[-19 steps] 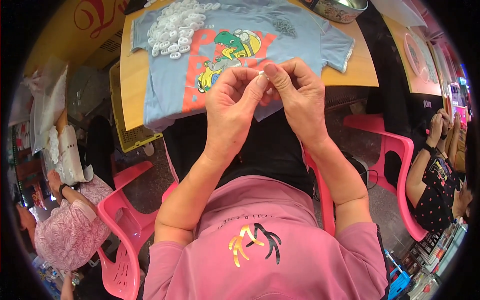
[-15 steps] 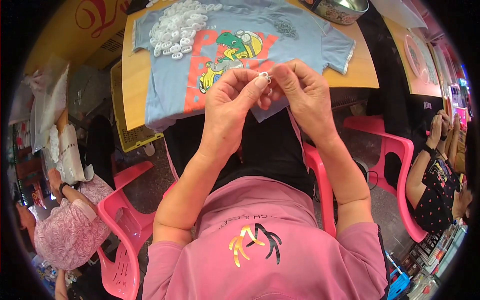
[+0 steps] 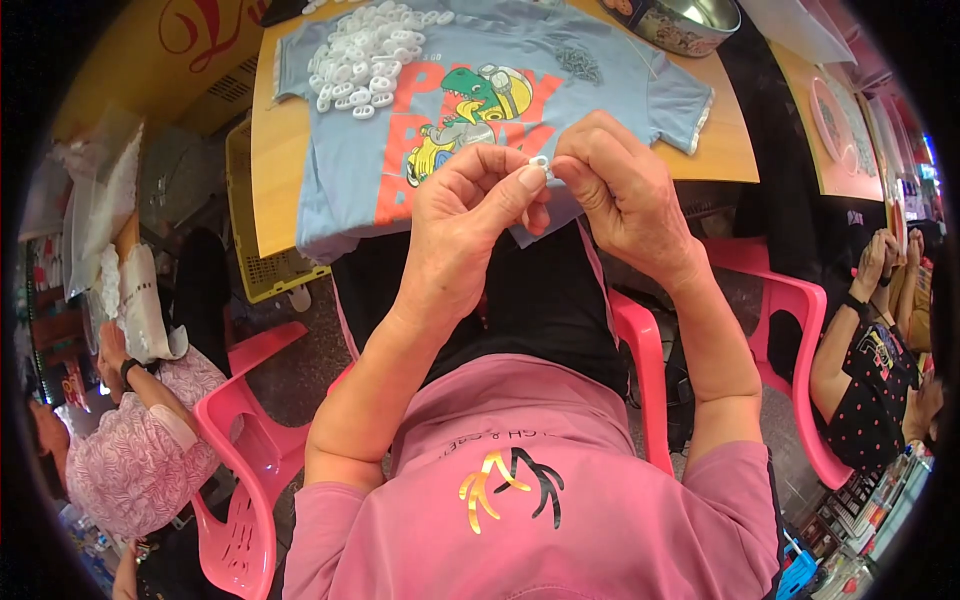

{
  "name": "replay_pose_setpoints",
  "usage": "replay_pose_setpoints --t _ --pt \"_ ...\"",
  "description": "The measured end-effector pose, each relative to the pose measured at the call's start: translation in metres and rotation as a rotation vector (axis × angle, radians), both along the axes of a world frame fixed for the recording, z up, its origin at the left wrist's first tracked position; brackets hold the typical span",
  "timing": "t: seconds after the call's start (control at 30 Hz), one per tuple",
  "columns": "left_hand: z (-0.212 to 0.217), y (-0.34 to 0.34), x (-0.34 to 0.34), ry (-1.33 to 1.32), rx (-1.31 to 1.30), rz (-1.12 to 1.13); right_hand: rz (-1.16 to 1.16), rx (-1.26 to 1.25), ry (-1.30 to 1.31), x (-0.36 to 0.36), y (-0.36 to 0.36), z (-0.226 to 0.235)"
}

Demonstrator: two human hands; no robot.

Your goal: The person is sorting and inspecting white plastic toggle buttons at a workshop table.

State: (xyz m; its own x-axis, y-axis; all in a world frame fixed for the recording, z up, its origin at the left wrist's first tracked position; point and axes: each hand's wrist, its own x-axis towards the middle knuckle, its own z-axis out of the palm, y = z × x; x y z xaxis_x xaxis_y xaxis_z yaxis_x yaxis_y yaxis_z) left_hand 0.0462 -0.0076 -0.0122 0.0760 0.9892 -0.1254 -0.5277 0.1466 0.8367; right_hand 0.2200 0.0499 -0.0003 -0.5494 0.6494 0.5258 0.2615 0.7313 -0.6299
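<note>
Left hand (image 3: 462,210) pinches a small white piece (image 3: 540,162) over the worktop (image 3: 732,150)'s near edge. Right hand (image 3: 628,198) curled just beside it — cannot tell whether pinching. Beyond, on blue shirt (image 3: 345,185): white heap (image 3: 365,55) toward far-left corner.

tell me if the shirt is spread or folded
Spread: the shirt lies across the table, sleeves out to both sides, print facing up, white pieces heaped on it.

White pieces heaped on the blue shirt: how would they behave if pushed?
The white pieces would probably spread, as they lie loosely heaped. Likely stiff: each keeps its oval outline. Rolling seems unlikely: many lie flat on the blue shirt or each other.
</note>
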Motion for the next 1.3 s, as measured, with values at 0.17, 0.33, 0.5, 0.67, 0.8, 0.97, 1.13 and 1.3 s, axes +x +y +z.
replay_pose_setpoints --t 0.17,0.33,0.5,0.67,0.8,0.97,1.13,1.3 --pt "0.002 -0.001 0.002 0.035 0.018 0.018 0.036 0.023 0.043 -0.001 0.002 -0.003" --pt "0.0 0.002 0.005 0.058 0.035 0.056 0.002 0.003 0.071 -0.004 0.001 -0.012" --pt "-0.01 0.01 -0.005 0.066 0.009 -0.015 -0.013 -0.102 0.006 -0.001 0.002 -0.009" --pt "-0.003 0.008 -0.009 0.062 -0.019 -0.041 0.013 0.004 -0.024 0.007 0.009 -0.002" --pt "-0.001 0.006 -0.013 0.055 -0.012 -0.064 0.096 0.173 -0.157 0.009 0.014 0.001" --pt "0.004 0.002 -0.012 0.082 -0.013 -0.05 0.14 0.185 -0.129 0.003 0.011 0.004" --pt "0.0 0.0 -0.006 0.084 0.044 -0.029 0.118 0.091 -0.065 -0.001 0.003 -0.002" --pt "0.001 -0.005 -0.003 0.051 0.018 0.039 0.078 0.055 -0.009 -0.009 0.002 -0.009"
